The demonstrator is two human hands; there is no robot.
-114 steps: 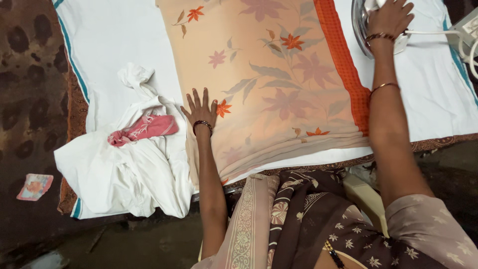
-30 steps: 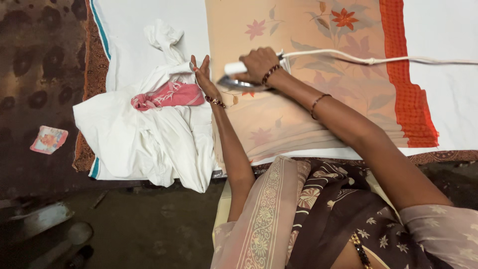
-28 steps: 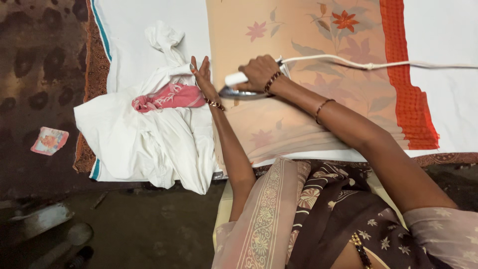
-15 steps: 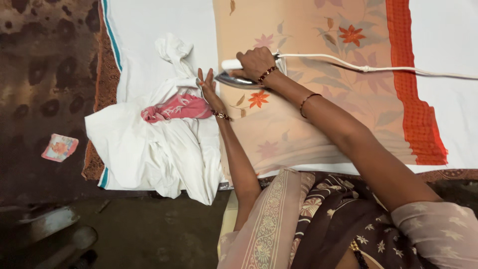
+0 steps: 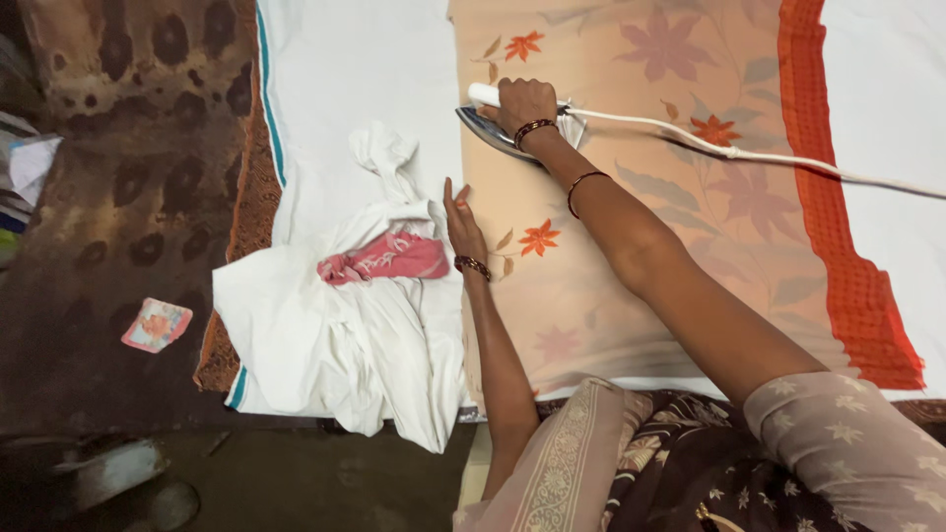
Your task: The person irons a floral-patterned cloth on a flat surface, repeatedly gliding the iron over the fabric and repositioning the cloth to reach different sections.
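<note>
Your right hand point(image 5: 525, 104) grips the iron point(image 5: 498, 130); your open left hand point(image 5: 461, 223), at seven o'clock, flattens the floral cloth point(image 5: 641, 227).

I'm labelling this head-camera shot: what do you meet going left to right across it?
Small printed card on the dark floor → crumpled white cloth → pink cloth → left hand → right hand gripping the iron → orange border stripe of the peach floral fabric.

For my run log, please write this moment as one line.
right hand: grips iron | left hand: flat on floral cloth | beside: white cloth pile
</note>
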